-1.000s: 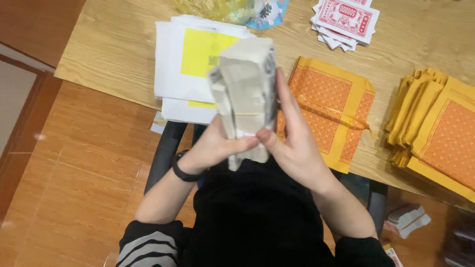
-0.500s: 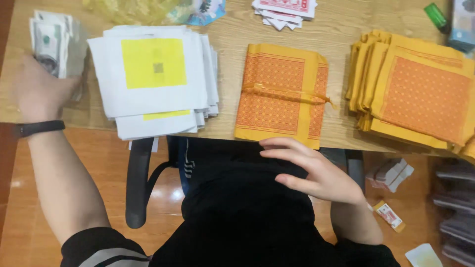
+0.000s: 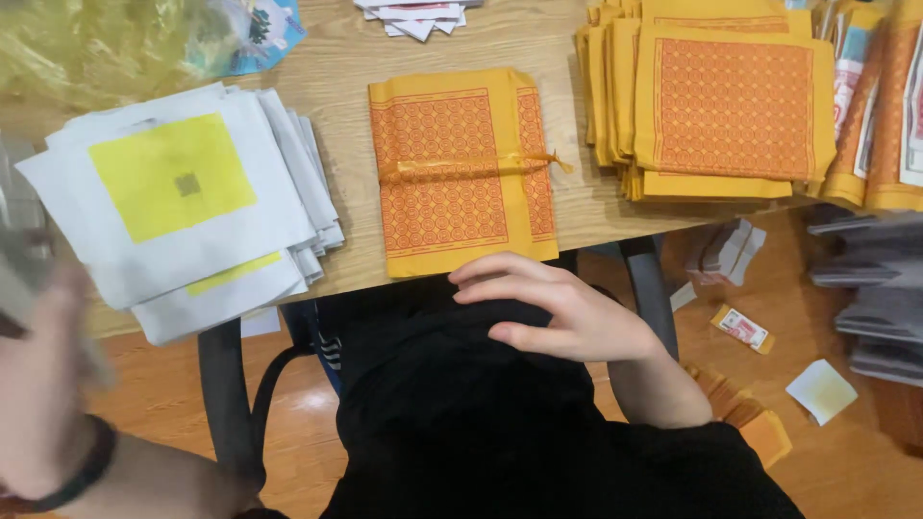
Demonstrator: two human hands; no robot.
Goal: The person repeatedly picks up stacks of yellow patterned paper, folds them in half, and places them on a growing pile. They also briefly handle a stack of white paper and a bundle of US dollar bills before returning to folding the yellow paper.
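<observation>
Two hands here | our left hand (image 3: 43, 384) is a blur at the edge, grip we can't tell | white-and-yellow envelope stack (image 3: 183, 207) on counter (image 3: 336, 86) | orange tied bundle (image 3: 461, 173) mid-counter | right hand (image 3: 567, 312) open, empty, just below it

A stack of white sheets (image 3: 183, 207) with a yellow square on top lies at the left of the wooden desk (image 3: 341, 86), with what may be a crumpled yellowish plastic bag (image 3: 106, 43) behind it. A tall pile of orange patterned envelopes (image 3: 721, 106) sits at the right, and red-and-white cards (image 3: 413, 14) lie at the far edge. Small packets and paper scraps (image 3: 740, 327) litter the floor (image 3: 846, 452).
</observation>
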